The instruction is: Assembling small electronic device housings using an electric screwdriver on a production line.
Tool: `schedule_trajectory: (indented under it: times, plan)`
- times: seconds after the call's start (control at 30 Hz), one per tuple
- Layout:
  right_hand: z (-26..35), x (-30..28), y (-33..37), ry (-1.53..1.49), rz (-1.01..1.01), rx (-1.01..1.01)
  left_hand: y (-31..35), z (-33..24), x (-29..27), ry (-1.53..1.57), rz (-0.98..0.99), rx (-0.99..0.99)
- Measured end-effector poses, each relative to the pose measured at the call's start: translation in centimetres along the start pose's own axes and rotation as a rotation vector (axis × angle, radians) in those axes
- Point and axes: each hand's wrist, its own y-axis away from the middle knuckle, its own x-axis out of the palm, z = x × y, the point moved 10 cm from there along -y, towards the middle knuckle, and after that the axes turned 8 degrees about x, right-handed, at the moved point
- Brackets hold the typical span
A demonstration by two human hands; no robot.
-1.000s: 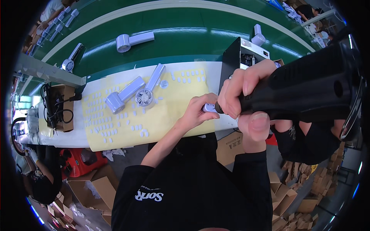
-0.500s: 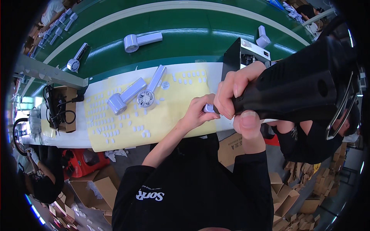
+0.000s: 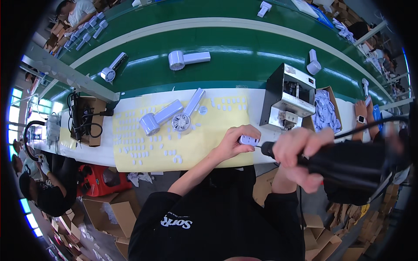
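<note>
My left hand (image 3: 230, 143) is closed around a lavender plastic piece (image 3: 249, 140), its end facing right; fingers hide the rest. In my right hand (image 3: 300, 158) is a black electric screwdriver (image 3: 348, 163), blurred by motion. Its thin bit points left and ends close beside the lavender piece; whether they touch I cannot tell. Left of my hands, two lavender handheld fans, one with its head downward (image 3: 149, 124) and one with blades showing (image 3: 181, 122), lie on a yellow sheet (image 3: 209, 152). Small white oval pieces (image 3: 129, 141) dot the sheet in rows.
A black-and-silver machine (image 3: 287, 98) stands right of the sheet, beside a carton of lavender parts (image 3: 325, 111). More fans, one of them near the middle (image 3: 187, 58), lie on the green belt (image 3: 235, 48). Cables fill a box (image 3: 89, 122) at left. Other people work around me.
The screwdriver has drawn back to the right and lower, so its bit and the end of the lavender piece now show. The whole view has shifted, revealing the parts carton.
</note>
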Motion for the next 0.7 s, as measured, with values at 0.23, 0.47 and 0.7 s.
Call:
schedule_trajectory:
  times: [0.23, 0.47, 0.7]
  plan:
    - [-1.6, -9.8, 8.0, 0.139, -0.548, -0.145, -3.6, -0.6, -3.2, 0.174, -0.133, -0.160]
    - [-8.6, -13.2, 11.6, 0.390, -0.739, 0.051, -16.0, 8.6, -7.3, -0.100, -0.107, -0.248]
    - [-8.6, -13.4, 11.5, 0.487, -0.707, 0.030, -17.4, 16.7, -14.8, -0.721, -0.029, -0.282]
